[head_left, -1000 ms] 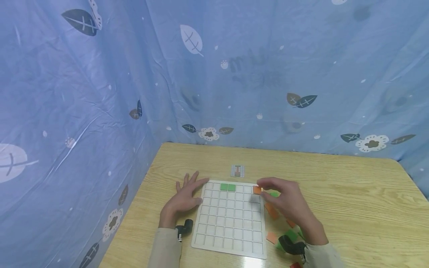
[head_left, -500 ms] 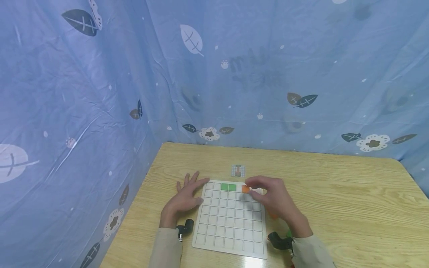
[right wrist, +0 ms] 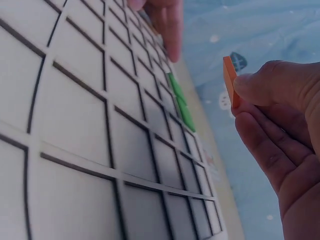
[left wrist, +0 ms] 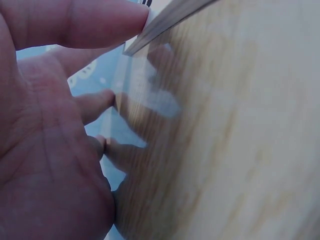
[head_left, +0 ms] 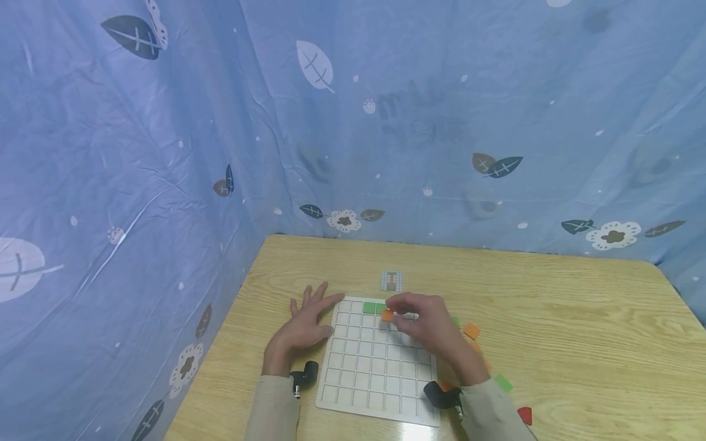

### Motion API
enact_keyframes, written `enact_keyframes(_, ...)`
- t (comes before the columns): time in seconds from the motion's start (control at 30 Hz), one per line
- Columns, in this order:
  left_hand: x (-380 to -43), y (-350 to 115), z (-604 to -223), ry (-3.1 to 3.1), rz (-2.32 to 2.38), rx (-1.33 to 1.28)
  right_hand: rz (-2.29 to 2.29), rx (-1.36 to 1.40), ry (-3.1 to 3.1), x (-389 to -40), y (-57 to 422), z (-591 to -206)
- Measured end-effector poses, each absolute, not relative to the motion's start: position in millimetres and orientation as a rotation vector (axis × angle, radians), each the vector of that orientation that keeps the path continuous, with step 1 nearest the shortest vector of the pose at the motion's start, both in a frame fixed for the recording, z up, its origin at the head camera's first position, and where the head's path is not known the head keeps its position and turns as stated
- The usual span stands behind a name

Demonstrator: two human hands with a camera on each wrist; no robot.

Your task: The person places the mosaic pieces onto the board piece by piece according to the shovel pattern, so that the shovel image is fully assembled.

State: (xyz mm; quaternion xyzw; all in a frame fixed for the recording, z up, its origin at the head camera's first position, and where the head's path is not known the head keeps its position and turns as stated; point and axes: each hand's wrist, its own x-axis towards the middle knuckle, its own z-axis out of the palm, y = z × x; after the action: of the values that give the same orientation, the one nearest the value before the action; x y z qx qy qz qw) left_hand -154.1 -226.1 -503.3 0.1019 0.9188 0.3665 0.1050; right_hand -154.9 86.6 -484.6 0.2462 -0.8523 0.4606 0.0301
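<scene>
A white grid board [head_left: 366, 367] lies on the wooden table, with two green square tiles [head_left: 369, 308] side by side in its far row. My right hand [head_left: 430, 321] pinches an orange square tile [head_left: 388, 315] between thumb and fingers, overlapping the right green tile in the head view. From the right wrist, the orange tile [right wrist: 229, 82] shows edge-on, held up off the board. My left hand [head_left: 302, 331] lies along the board's left side with fingers spread, index fingertip at the far left corner. Its thumb [left wrist: 115, 22] is right at the board's edge.
A small printed card [head_left: 391, 282] with a grid picture lies beyond the board. Right of the board are loose orange tiles [head_left: 471, 331], green tiles [head_left: 504, 383] and a red piece [head_left: 525, 415], some behind my right arm. A blue patterned curtain [head_left: 430, 122] hangs behind the table.
My right hand has moved left over the far row with the orange tile, from the board's right edge to beside the green tiles. The left hand has stayed in place.
</scene>
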Motion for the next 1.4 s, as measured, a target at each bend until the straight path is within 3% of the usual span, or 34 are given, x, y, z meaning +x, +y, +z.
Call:
enact_keyframes(0.63,-153,-226,-501,2.697,1.081,0.329,1.294,0.754,-2.671,-160,70,-509)
enact_keyframes(1.4,-152,-227,-501,2.689,1.085,0.327,1.114,0.848,-2.619,-160,63,-510)
